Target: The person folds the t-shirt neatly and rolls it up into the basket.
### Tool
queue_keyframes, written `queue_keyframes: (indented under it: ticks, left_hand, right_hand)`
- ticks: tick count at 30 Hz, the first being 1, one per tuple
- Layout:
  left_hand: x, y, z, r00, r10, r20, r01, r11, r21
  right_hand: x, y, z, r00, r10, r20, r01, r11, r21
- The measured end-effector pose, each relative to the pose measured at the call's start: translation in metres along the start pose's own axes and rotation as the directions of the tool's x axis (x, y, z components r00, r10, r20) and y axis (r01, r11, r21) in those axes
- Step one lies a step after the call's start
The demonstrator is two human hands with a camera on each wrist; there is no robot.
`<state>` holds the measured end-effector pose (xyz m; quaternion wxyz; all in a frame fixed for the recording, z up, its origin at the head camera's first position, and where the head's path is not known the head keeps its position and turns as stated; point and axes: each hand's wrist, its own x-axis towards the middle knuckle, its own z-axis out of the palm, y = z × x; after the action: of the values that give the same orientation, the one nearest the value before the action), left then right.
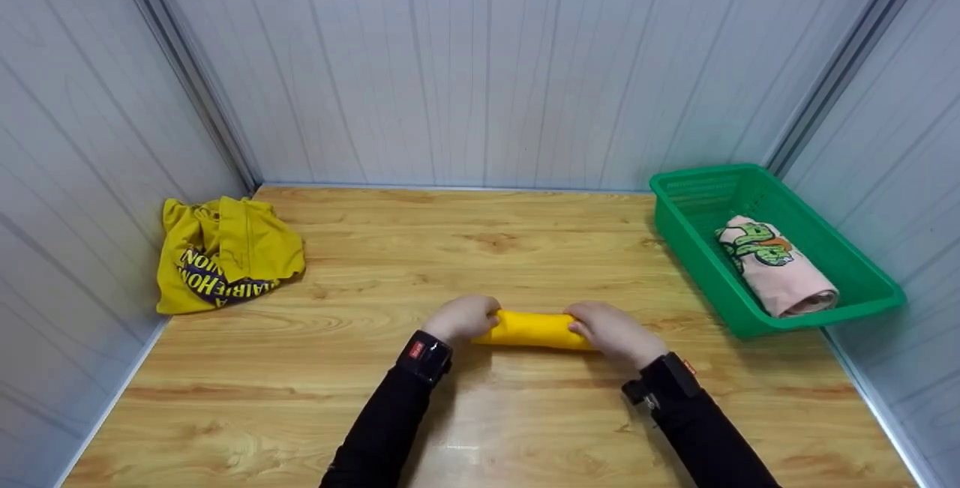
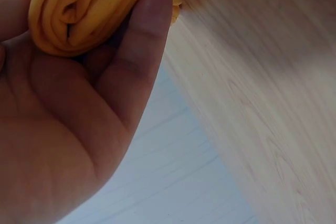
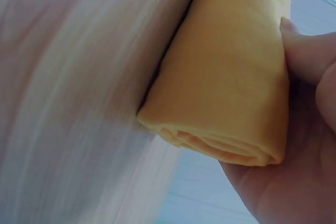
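Note:
A yellow cloth rolled into a tube (image 1: pixel 534 329) lies crosswise between the two hands, near the middle of the wooden tabletop. The left hand (image 1: pixel 463 318) grips its left end; in the left wrist view, thumb and fingers curl round the spiral end of the rolled cloth (image 2: pixel 89 9). At the other end the right hand (image 1: pixel 616 332) holds the roll, its thumb laid along the side of the cloth (image 3: pixel 226 72) in the right wrist view. Part of the right hand's fingers is hidden behind the roll.
A crumpled yellow garment (image 1: pixel 229 252) with dark lettering lies at the left by the wall. On the right stands a green plastic basket (image 1: pixel 694 270) holding a rolled pink garment (image 1: pixel 787 278) with a green print. White panel walls (image 1: pixel 450 68) enclose the wooden tabletop (image 1: pixel 480 248).

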<state>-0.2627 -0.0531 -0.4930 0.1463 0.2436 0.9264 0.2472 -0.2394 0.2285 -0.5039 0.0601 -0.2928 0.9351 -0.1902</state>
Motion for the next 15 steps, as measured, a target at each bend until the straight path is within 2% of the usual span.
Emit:
queue_keyframes:
  ticks: [9, 15]
  left_hand:
    - [0.0007, 0.0006, 0.0004, 1.000, -0.004, -0.007, 0.004, 1.000, 0.004]
    - [0.0012, 0.0014, 0.0003, 1.000, -0.011, -0.003, 0.011, 1.000, 0.002]
  right_hand:
    - [-0.0018, -0.0017, 0.0000, 0.999, 0.034, -0.016, -0.034, 0.999, -0.005]
    - [-0.0016, -0.0093, -0.0013, 0.995, 0.015, -0.102, -0.020, 0.999, -0.045]
